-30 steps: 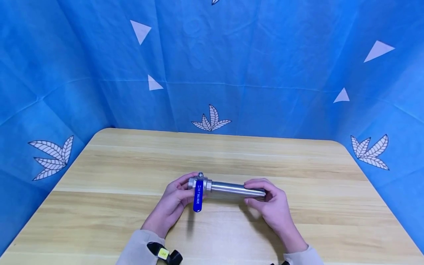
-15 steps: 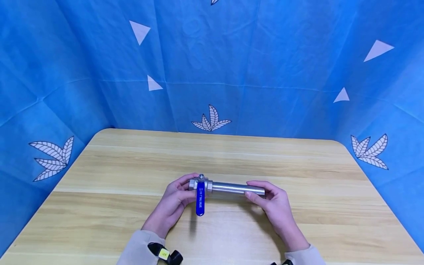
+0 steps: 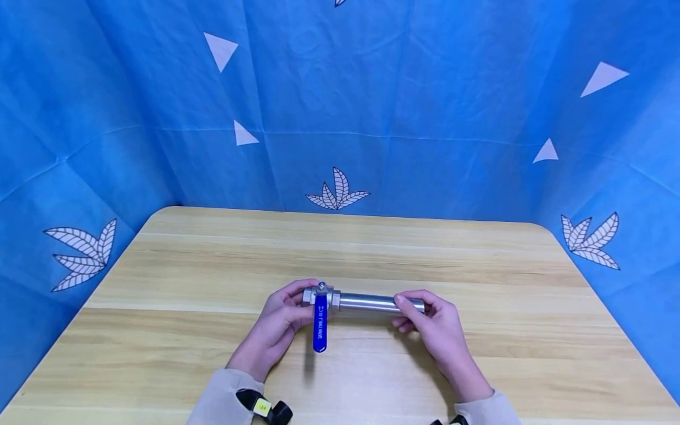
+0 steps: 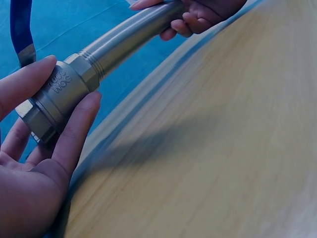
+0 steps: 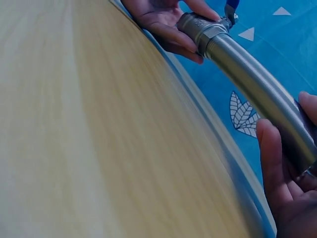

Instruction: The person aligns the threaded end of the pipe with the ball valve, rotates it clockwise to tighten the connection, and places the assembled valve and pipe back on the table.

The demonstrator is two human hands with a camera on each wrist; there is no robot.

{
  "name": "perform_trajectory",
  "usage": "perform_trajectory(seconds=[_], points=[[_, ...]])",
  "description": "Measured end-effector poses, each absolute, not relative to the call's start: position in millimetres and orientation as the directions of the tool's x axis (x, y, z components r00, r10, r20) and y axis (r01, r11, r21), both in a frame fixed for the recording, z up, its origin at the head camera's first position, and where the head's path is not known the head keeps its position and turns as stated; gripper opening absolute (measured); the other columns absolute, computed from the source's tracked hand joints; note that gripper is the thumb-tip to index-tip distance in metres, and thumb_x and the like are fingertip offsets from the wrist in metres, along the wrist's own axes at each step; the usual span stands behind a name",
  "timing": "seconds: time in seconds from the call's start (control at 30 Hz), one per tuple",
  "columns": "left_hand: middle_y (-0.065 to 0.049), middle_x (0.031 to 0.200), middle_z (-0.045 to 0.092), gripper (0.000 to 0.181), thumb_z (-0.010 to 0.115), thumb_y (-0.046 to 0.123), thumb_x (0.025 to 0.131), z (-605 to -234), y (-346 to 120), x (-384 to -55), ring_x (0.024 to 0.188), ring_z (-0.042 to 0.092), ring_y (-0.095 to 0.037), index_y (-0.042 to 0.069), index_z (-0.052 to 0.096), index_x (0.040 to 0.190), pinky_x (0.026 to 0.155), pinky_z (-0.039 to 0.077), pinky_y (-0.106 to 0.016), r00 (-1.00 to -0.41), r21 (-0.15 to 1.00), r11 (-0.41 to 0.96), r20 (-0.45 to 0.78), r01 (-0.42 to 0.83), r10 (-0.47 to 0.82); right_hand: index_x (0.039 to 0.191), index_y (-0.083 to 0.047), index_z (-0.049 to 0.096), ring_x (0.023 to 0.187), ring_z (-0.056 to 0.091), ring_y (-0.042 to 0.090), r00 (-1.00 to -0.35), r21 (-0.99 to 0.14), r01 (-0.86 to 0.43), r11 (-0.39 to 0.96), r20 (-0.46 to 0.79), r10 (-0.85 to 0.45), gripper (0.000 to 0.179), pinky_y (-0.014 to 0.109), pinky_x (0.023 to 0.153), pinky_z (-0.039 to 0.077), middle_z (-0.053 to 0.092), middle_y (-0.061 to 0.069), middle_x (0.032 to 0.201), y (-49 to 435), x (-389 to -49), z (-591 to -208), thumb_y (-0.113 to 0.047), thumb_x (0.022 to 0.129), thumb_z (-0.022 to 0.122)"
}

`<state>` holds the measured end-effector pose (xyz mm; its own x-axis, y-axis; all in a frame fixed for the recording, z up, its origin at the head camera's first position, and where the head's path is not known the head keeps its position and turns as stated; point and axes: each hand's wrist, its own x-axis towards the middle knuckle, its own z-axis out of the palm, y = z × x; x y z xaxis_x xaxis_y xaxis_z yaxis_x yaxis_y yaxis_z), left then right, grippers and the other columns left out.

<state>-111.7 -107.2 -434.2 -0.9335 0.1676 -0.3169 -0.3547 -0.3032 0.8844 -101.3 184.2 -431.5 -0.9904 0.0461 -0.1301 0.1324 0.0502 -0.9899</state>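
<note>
A steel ball valve (image 4: 59,94) with a blue lever handle (image 3: 320,323) is held by my left hand (image 3: 277,326), its thumb and fingers around the valve body. From the valve's right side runs a straight shiny metal pipe (image 3: 366,302). A few threads (image 4: 92,62) show where the pipe enters the valve's hex end. My right hand (image 3: 441,330) grips the pipe's far right end, thumb on top and fingers behind and below. In the right wrist view the pipe (image 5: 262,84) lies between thumb and fingers. Valve and pipe are held above the table, roughly level.
The wooden table (image 3: 212,254) has rounded far corners and extends around both hands. Blue cloth (image 3: 451,88) with white triangles and leaf prints hangs behind it and on both sides. A black strap device (image 3: 264,407) sits on the left wrist.
My right thumb has moved from below the pipe up onto its top, and the right fingers have shifted downward around it. The blue handle's tip has dropped slightly toward me. The left hand barely moved.
</note>
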Motion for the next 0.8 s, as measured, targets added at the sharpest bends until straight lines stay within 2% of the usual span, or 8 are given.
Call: perform_trajectory(seconds=[0.17,0.27,0.37,0.47,0.53,0.6,0.7,0.8], points=[[-0.007,0.135,0.075,0.057,0.075,-0.006,0.088,-433.9,-106.8,-110.9,0.119,0.071,-0.021,0.006,0.063,0.142,0.097,0.063,-0.032,-0.933,0.885,-0.301,-0.318,-0.355,0.168,0.108,0.004,0.075,0.062,0.074,0.021,-0.98,-0.98,0.186,0.073,-0.179,0.091,0.029,0.033,0.06,0.066,0.078,0.013,0.08,181.7,-101.5,-430.0,-0.025,0.102,0.075],[-0.007,0.134,0.074,0.059,0.075,-0.006,0.089,-433.7,-106.2,-110.8,0.116,0.073,-0.021,0.005,0.06,0.145,0.097,0.064,-0.033,-0.934,0.884,-0.306,-0.32,-0.354,0.158,0.108,0.004,0.075,0.063,0.074,0.022,-0.981,-0.979,0.184,0.09,-0.177,0.084,0.033,0.033,0.062,0.066,0.078,0.017,0.082,181.5,-101.6,-430.0,-0.029,0.103,0.074],[-0.008,0.132,0.075,0.06,0.074,-0.006,0.09,-433.3,-105.6,-111.1,0.112,0.075,-0.022,0.004,0.06,0.147,0.097,0.065,-0.035,-0.936,0.884,-0.311,-0.324,-0.35,0.134,0.118,0.0,0.075,0.081,0.078,0.017,-0.992,-0.983,0.121,0.136,-0.118,0.032,0.031,0.028,0.076,0.067,0.08,0.014,0.102,183.3,-101.3,-430.5,-0.024,0.098,0.08],[-0.008,0.131,0.075,0.06,0.072,-0.007,0.091,-432.4,-105.2,-110.9,0.111,0.076,-0.022,0.004,0.06,0.149,0.098,0.066,-0.039,-0.936,0.88,-0.319,-0.331,-0.352,0.118,0.13,-0.005,0.072,0.103,0.077,0.013,-0.999,-0.988,0.014,0.152,-0.022,-0.048,0.047,0.022,0.092,0.063,0.078,0.014,0.122,186.9,-100.8,-432.2,-0.01,0.087,0.089],[-0.01,0.132,0.074,0.061,0.07,-0.009,0.091,-432.0,-105.2,-110.9,0.111,0.078,-0.023,0.003,0.058,0.15,0.099,0.066,-0.043,-0.936,0.876,-0.331,-0.33,-0.351,0.119,0.134,-0.004,0.069,0.114,0.074,0.012,-0.994,-0.99,-0.06,0.129,0.047,-0.095,0.059,0.019,0.099,0.059,0.076,0.016,0.128,189.8,-100.7,-433.0,0.0,0.08,0.091],[-0.01,0.132,0.074,0.062,0.068,-0.01,0.092,-431.8,-105.3,-111.1,0.111,0.078,-0.023,0.003,0.056,0.151,0.1,0.065,-0.045,-0.937,0.87,-0.346,-0.329,-0.35,0.121,0.135,0.0,0.067,0.115,0.074,0.012,-0.988,-0.991,-0.108,0.076,0.098,-0.12,0.063,0.02,0.101,0.059,0.075,0.019,0.129,192.4,-100.7,-433.4,0.008,0.076,0.09],[-0.01,0.131,0.074,0.063,0.066,-0.011,0.092,-432.1,-105.9,-111.5,0.108,0.079,-0.023,0.002,0.054,0.153,0.1,0.065,-0.044,-0.936,0.863,-0.364,-0.328,-0.351,0.125,0.129,0.007,0.068,0.109,0.074,0.011,-0.986,-0.992,-0.124,0.025,0.12,-0.114,0.059,0.021,0.097,0.061,0.078,0.01,0.122,195.6,-101.3,-433.5,0.012,0.074,0.088],[-0.009,0.13,0.075,0.064,0.065,-0.011,0.092,-432.8,-106.5,-111.9,0.107,0.079,-0.022,0.002,0.052,0.154,0.099,0.065,-0.044,-0.936,0.86,-0.37,-0.326,-0.352,0.134,0.123,0.01,0.071,0.1,0.075,0.009,-0.993,-0.996,-0.087,0.017,0.085,-0.087,0.052,0.022,0.089,0.064,0.081,-0.002,0.113,197.2,-102.1,-432.9,0.011,0.075,0.088]])
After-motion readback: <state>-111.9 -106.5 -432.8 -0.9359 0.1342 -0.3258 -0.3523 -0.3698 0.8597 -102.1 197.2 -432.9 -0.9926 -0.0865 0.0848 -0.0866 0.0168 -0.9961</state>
